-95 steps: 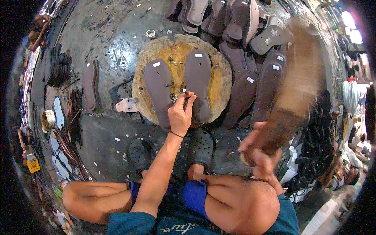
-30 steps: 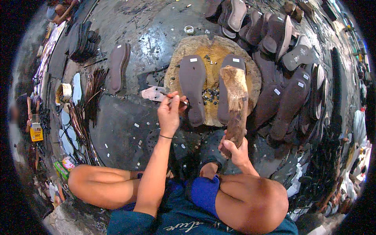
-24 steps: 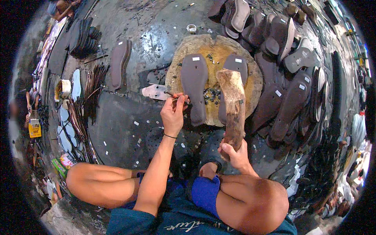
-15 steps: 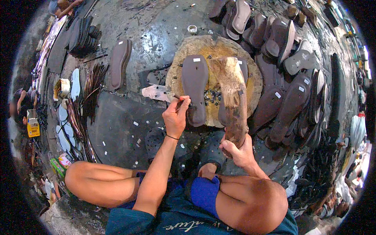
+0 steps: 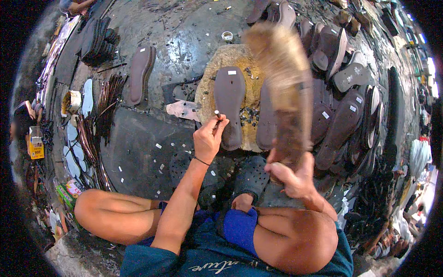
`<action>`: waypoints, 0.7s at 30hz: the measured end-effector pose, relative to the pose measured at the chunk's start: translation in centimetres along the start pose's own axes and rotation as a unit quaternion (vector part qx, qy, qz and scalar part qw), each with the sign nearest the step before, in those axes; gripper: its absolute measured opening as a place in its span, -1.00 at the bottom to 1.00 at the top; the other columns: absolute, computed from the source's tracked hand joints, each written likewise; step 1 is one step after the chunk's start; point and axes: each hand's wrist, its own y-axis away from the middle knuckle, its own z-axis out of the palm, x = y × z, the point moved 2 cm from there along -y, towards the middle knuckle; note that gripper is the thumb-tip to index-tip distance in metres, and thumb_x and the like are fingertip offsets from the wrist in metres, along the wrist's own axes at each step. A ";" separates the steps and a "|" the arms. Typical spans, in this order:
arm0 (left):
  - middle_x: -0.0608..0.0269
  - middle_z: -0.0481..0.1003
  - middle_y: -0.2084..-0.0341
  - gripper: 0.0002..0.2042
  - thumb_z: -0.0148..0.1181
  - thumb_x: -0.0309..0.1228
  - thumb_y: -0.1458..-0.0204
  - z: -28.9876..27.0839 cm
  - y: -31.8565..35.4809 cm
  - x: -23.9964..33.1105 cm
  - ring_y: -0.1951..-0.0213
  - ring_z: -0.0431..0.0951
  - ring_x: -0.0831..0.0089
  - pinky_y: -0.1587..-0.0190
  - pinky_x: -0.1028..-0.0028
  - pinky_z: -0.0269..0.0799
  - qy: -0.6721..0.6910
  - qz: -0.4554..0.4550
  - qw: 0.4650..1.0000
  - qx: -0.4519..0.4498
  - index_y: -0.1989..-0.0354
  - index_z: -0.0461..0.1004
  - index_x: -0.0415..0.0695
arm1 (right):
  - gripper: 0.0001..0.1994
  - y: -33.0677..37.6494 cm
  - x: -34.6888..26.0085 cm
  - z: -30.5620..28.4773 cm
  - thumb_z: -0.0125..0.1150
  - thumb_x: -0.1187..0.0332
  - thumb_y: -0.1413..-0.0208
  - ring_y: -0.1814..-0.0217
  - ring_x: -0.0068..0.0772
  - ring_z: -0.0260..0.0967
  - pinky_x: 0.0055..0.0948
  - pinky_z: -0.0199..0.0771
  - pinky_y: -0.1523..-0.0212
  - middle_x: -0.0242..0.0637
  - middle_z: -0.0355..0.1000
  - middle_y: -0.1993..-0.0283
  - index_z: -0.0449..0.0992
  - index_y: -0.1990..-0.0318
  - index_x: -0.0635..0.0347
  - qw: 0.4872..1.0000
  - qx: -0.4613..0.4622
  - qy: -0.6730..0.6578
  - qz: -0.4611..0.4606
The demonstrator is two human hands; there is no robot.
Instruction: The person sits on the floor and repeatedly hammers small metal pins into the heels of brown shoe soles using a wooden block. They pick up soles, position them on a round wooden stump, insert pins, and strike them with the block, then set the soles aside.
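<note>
My left hand (image 5: 207,141) pinches a short, dark punch-like rod (image 5: 217,114) with a pale, round top. It stands upright beside the left edge of a brown shoe sole (image 5: 230,92); whether its lower end touches the sole is hidden by my fingers. That sole lies flat on a round wooden block (image 5: 206,87), with a small hole and a white label near its far end. A second brown sole (image 5: 265,122) lies to its right, partly covered. My right hand (image 5: 295,179) grips a rough wooden club (image 5: 290,92), raised and blurred over the block's right side.
Small black scraps (image 5: 249,115) litter the block between the soles. Stacked brown soles (image 5: 341,124) crowd the right side. Toward the left lie another sole pair (image 5: 141,76), dark strips (image 5: 108,104) and pale blue sole shapes (image 5: 88,98). Dark perforated clogs (image 5: 252,175) are on my feet.
The club has swung up and to the right, uncovering more of the second sole. In my left hand the rod has turned from lying sideways to upright.
</note>
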 end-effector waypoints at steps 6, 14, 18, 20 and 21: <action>0.10 0.63 0.39 -0.86 0.33 -0.41 -0.08 -0.3 0.6 -0.8 0.39 0.66 0.28 0.36 0.36 0.54 -0.043 0.100 0.993 0.041 0.22 0.62 -0.16 | -0.44 -1.3 -2.0 0.0 0.42 0.21 0.04 0.24 -0.28 0.46 -0.31 0.52 0.28 -0.18 0.51 0.17 0.39 -0.10 0.25 0.949 -0.073 -0.169 -0.257; 0.06 0.62 0.25 -0.81 0.19 -0.31 -0.17 -1.0 -0.4 -0.6 0.27 0.64 0.15 0.29 0.33 0.55 -0.111 0.107 0.986 -0.067 0.28 0.45 -0.19 | -0.29 5.2 14.8 -6.4 0.38 0.14 0.06 -0.09 -0.22 0.39 -0.23 0.36 -0.16 -0.15 0.45 -0.06 0.34 -0.21 0.39 0.985 -0.062 0.049 0.156; 0.02 0.62 0.31 -0.69 0.10 -0.23 -0.28 -1.0 -2.9 -0.1 0.38 0.68 0.35 0.38 0.40 0.61 0.167 -0.166 0.969 -0.074 0.21 0.37 -0.30 | -0.31 10.3 15.5 -8.7 0.36 0.21 0.09 -0.15 -0.14 0.33 -0.18 0.28 -0.22 -0.06 0.37 -0.09 0.31 -0.21 0.34 0.954 0.208 0.215 0.024; 0.05 0.61 0.29 -0.70 0.06 -0.23 -0.31 -2.4 -3.9 -1.9 0.30 0.66 0.42 0.33 0.43 0.65 0.240 -0.171 0.955 -0.023 0.16 0.38 -0.30 | -0.36 11.2 14.6 -8.5 0.35 0.28 0.08 -0.15 -0.11 0.32 -0.15 0.28 -0.20 -0.01 0.37 -0.11 0.32 -0.19 0.34 0.884 0.286 0.355 -0.100; 0.04 0.61 0.27 -0.71 0.04 -0.24 -0.31 -3.2 -4.6 -3.0 0.29 0.66 0.41 0.32 0.43 0.66 0.278 -0.163 0.946 -0.002 0.15 0.39 -0.30 | -0.38 11.7 13.8 -8.2 0.34 0.31 0.07 -0.14 -0.10 0.32 -0.13 0.28 -0.19 0.01 0.36 -0.11 0.32 -0.18 0.33 0.832 0.325 0.420 -0.160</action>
